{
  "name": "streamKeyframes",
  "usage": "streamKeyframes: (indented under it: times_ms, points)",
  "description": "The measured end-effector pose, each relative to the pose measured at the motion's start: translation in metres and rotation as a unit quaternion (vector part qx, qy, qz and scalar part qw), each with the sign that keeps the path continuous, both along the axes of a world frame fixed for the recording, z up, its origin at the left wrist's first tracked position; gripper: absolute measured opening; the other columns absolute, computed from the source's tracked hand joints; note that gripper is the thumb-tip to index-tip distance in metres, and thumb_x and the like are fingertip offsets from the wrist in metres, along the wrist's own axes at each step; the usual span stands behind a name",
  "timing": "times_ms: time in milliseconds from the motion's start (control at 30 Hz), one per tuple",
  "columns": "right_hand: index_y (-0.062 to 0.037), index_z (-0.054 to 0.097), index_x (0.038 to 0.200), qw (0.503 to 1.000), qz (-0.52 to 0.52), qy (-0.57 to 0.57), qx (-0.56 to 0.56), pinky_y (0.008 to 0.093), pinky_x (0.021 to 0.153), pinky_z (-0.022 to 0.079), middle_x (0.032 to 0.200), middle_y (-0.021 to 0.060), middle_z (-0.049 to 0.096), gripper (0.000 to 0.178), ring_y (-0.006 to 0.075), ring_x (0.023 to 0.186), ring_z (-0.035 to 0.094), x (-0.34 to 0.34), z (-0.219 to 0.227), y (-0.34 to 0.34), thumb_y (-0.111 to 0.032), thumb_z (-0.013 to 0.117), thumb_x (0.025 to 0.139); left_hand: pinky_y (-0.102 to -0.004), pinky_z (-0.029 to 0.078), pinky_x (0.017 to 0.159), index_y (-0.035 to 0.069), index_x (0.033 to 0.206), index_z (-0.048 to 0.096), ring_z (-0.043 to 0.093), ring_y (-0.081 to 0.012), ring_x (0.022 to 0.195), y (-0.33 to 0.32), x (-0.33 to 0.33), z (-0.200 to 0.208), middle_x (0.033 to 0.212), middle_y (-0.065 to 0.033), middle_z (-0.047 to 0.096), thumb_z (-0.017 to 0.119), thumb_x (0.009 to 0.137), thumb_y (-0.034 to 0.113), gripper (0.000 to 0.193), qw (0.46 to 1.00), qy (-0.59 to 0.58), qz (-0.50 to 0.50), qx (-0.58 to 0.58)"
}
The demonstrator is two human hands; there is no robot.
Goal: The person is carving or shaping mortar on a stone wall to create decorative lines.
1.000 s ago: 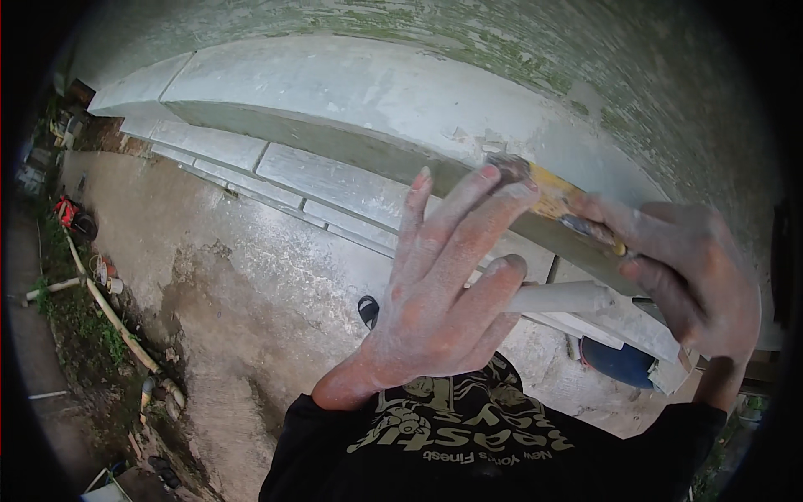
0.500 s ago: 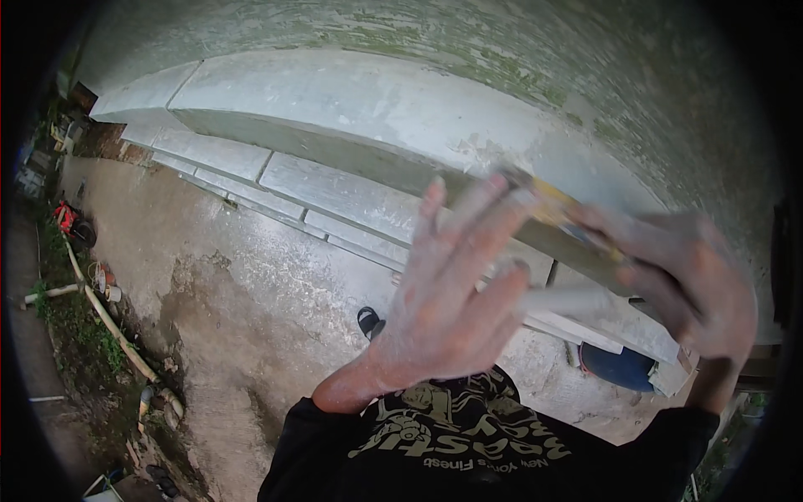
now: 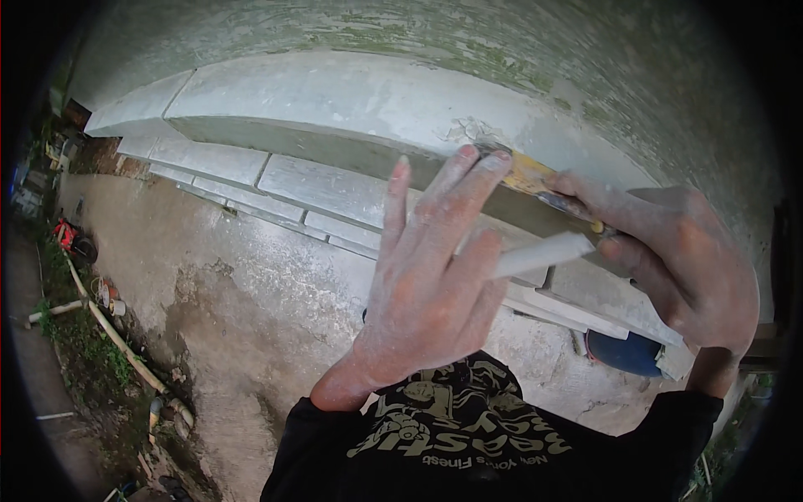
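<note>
My left hand (image 3: 431, 289) is spread back-up, with a white cylindrical stick (image 3: 548, 253) jutting out from beneath its thumb side. The far end of that stick is hidden under the palm. Its longer fingertips touch the front end of a flat, yellowish, smeared scraper-like tool (image 3: 529, 173). My right hand (image 3: 690, 263) grips the rear of this tool between thumb and fingers. The tool's tip meets the edge of a pale plastered ledge (image 3: 335, 88), beside a rough patch of cracked, wet-looking plaster (image 3: 473, 132). Whitish dust coats both hands.
Above the ledge rises a greenish, streaked wall (image 3: 376, 29). Lower stepped slabs (image 3: 335, 191) run beneath it. A stained concrete floor (image 3: 251, 293) lies below, with a round blue object (image 3: 623, 353) at right. Pipes (image 3: 117, 339) and plants line the left side.
Both hands are less blurred now. My left hand and the tool's front end have shifted slightly left, and the rough plaster patch shows more clearly beside the tip.
</note>
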State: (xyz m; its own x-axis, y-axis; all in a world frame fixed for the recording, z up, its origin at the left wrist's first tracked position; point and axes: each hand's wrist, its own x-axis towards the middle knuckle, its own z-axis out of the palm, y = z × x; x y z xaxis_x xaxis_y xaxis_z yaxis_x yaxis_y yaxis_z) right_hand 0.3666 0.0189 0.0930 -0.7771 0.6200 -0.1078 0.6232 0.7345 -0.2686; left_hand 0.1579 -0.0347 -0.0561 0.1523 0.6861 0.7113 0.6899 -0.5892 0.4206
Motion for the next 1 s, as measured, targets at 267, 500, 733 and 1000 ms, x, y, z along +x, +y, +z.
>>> streamKeyframes:
  times_ms: [267, 500, 733, 1000]
  points:
    - [0.0032, 0.057, 0.139, 0.997, -0.067, -0.018, 0.037, 0.0446, 0.061, 0.045, 0.078, 0.0237, 0.065, 0.049, 0.0384, 0.065, 0.064, 0.004, -0.008, -0.025, -0.008, 0.06, 0.091, -0.0634, 0.015, 0.121, 0.005, 0.076, 0.057, 0.049, -0.0372, 0.141, 0.003, -0.001, 0.003, 0.144, -0.02, 0.057, 0.065, 0.084, 0.009, 0.012, 0.998, 0.017, -0.053, -0.008]
    - [0.0023, 0.056, 0.14, 0.988, -0.146, 0.034, -0.026, 0.0439, 0.066, 0.046, 0.084, 0.024, 0.067, 0.05, 0.0393, 0.072, 0.066, -0.014, -0.005, -0.044, -0.006, 0.058, 0.09, -0.0641, 0.017, 0.12, 0.003, 0.078, 0.059, 0.046, -0.0363, 0.143, 0.01, -0.022, 0.01, 0.149, -0.0219, 0.051, 0.066, 0.083, 0.007, 0.009, 0.989, 0.039, -0.145, -0.008]
    - [-0.0005, 0.057, 0.14, 0.97, -0.241, 0.027, 0.037, 0.0434, 0.069, 0.048, 0.088, 0.0236, 0.068, 0.055, 0.0385, 0.075, 0.067, -0.036, -0.02, -0.047, -0.002, 0.057, 0.085, -0.0659, 0.02, 0.12, 0.002, 0.08, 0.061, 0.037, -0.0356, 0.148, 0.031, -0.036, 0.007, 0.155, -0.0223, 0.041, 0.069, 0.082, 0.004, 0.009, 0.977, 0.054, -0.203, -0.017]
    - [0.0013, 0.065, 0.133, 0.932, -0.352, 0.016, 0.09, 0.0353, 0.074, 0.05, 0.112, 0.0256, 0.061, 0.071, 0.0329, 0.08, 0.066, -0.055, -0.008, -0.112, -0.008, 0.062, 0.062, -0.0673, 0.02, 0.121, -0.004, 0.089, 0.064, 0.042, -0.0377, 0.144, 0.027, -0.045, 0.003, 0.145, -0.0294, 0.049, 0.063, 0.088, 0.005, 0.008, 0.943, 0.042, -0.33, -0.015]
